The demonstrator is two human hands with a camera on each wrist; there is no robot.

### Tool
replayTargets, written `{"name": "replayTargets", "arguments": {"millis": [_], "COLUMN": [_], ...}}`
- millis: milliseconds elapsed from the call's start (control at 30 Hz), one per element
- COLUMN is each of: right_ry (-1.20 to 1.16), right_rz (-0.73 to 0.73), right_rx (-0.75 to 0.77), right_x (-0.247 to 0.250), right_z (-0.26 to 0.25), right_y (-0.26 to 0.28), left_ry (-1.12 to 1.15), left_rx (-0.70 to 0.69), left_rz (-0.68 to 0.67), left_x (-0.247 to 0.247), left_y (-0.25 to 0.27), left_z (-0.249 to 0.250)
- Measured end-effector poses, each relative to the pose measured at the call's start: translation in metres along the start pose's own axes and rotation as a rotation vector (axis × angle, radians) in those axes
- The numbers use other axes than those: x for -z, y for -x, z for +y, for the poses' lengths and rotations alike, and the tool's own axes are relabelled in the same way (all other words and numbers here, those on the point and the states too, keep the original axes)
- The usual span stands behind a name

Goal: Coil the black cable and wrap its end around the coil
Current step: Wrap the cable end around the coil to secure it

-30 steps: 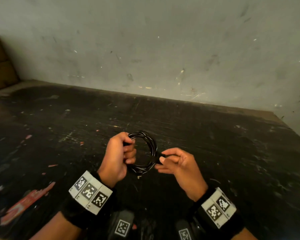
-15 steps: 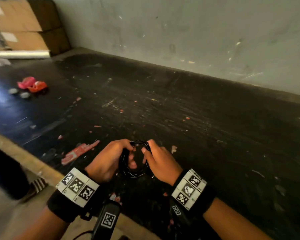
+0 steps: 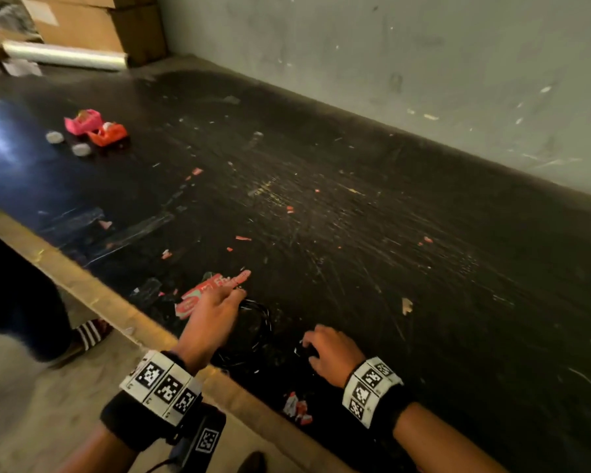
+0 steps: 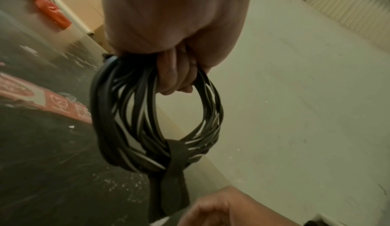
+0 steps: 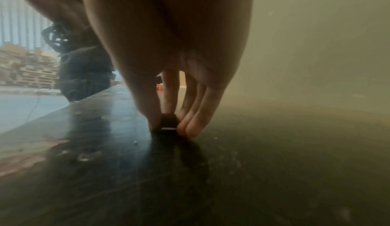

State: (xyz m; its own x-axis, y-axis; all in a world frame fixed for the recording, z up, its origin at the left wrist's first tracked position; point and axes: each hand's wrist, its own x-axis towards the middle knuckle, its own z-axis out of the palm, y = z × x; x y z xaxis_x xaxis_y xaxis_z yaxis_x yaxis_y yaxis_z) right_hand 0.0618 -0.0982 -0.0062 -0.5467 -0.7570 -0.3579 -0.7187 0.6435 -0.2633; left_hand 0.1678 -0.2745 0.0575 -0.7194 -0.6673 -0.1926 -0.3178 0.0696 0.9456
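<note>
A: Hands apart now. Left hand (image 3: 208, 322) alone grips the black cable coil (image 4: 156, 117), lowered near the table edge (image 3: 93, 291).

B: Right hand (image 3: 331, 353) dropped to the tabletop, pinching a small black piece (image 5: 168, 123).

Clutter on a scratched black table (image 3: 355, 206)

A pink toy (image 3: 83, 120) and an orange toy (image 3: 109, 134) sit touching; a plastic-wrap roll (image 3: 64, 56) lies beside cardboard boxes (image 3: 96, 22); a red wrapper (image 3: 209, 291) lies near the front edge.
</note>
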Motion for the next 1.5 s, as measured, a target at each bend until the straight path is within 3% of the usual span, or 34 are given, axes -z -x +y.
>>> {"name": "replayTargets", "arguments": {"millis": [133,267,367,567,733,767,900,967,1067,1167,1333,1433,1500], "right_ry": [-0.047,-0.507,-0.791,-0.934,-0.426,-0.41,-0.891,-1.111,-1.408,-1.353,-0.962,-0.975,-1.076], "right_rz": [0.065,0.229,0.349,0.458,0.587,0.613,0.746,0.737,0.71,0.597,0.671,0.856,0.876], "right_rx": [-0.096,-0.222,-0.206,-0.237,-0.257,-0.306,-0.536,-0.518,-0.287,-0.086,0.0,-0.011,0.025], "right_x": [-0.001,0.019,0.043,0.07,0.077,0.076,0.08,0.087,0.099,0.107,0.124,0.136,0.142], "right_z": [-0.009,-0.009,-0.011,-0.002,0.005,0.007,0.026,0.034,0.049,0.07,0.096,0.112,0.12], "right_y": [-0.006,-0.001,0.016,0.059,0.092,0.096,0.1,0.104,0.124,0.152,0.188,0.213,0.234], "left_ry": [-0.109,-0.166,-0.176,-0.152,-0.26,-0.257,-0.272,-0.178,0.039,0.174,0.166,0.134,0.123], "left_rx": [-0.023,-0.112,-0.213,-0.469,-0.646,-0.671,-0.821,-0.728,-0.377,-0.065,-0.006,0.064,0.09], "left_rz": [-0.177,-0.488,-0.659,-0.763,-0.865,-0.874,-0.84,-0.794,-0.775,-0.843,-0.911,-0.823,-0.747], "left_x": [-0.001,-0.018,-0.038,-0.078,-0.105,-0.109,-0.126,-0.138,-0.153,-0.166,-0.19,-0.206,-0.218], "left_y": [-0.015,-0.015,-0.013,-0.008,0.0,0.003,0.024,0.026,0.025,0.037,0.064,0.075,0.08], "left_z": [-0.018,-0.023,-0.016,0.006,0.023,0.027,0.04,0.042,0.054,0.078,0.107,0.114,0.117]}}
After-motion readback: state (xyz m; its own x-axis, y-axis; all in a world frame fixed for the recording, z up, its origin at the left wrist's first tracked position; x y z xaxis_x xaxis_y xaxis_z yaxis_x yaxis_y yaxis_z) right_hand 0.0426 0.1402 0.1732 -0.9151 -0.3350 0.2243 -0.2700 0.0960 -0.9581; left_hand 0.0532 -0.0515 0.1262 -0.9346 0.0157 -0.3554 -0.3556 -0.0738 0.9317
